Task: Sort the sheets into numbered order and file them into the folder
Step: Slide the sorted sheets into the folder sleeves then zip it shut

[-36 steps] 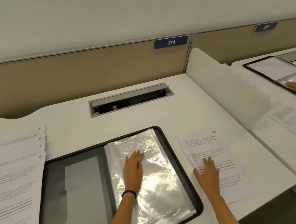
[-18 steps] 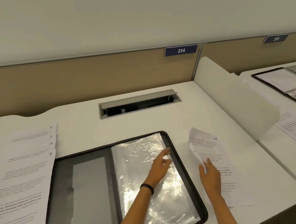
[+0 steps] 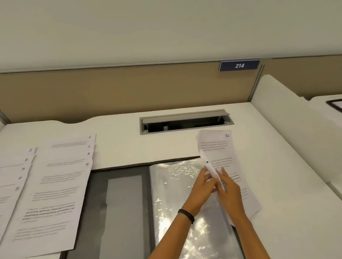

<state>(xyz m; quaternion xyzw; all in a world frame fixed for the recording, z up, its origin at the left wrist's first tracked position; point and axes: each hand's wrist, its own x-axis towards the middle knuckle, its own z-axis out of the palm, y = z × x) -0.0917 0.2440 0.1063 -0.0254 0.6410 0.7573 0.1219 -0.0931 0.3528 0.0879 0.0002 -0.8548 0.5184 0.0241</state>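
**Status.** Sheet 10 (image 3: 220, 151) was off the desk (image 3: 114, 134), tilted, its left edge curled inward. The left hand (image 3: 200, 187) pinched that curled edge. The right hand (image 3: 231, 192) held the sheet just beside it, fingers over the printed face, thumb hidden behind the paper.

**Layout.** The folder (image 3: 102, 209) lay open under both forearms, w/ the top sleeve (image 3: 185, 222) directly below the left hand. Sheets 1-5 (image 3: 4, 187) and sheets 6-9 (image 3: 57, 192) lay fanned well left of the left hand. Sheets 6-9 overlapped the folder's left edge.

**Judged step.** Feeding sheet 10 into a sleeve; insertion not yet begun.

**Risks.**
1. Crease: the curled edge sat under a pinch, so extra squeeze would likely fold it flat.
2. Jam: the sleeve film was glossy and wrinkled, and its opening could not be made out. A leading corner could catch on the film and buckle the sheet.
3. Order error: which sleeve lay on top could not be told. If it was the first one, sheet 10 would end up ahead of nos. 1-9.
4. Scatter: any shift of the folder could drag sheets 6-9 and disturb the fan.
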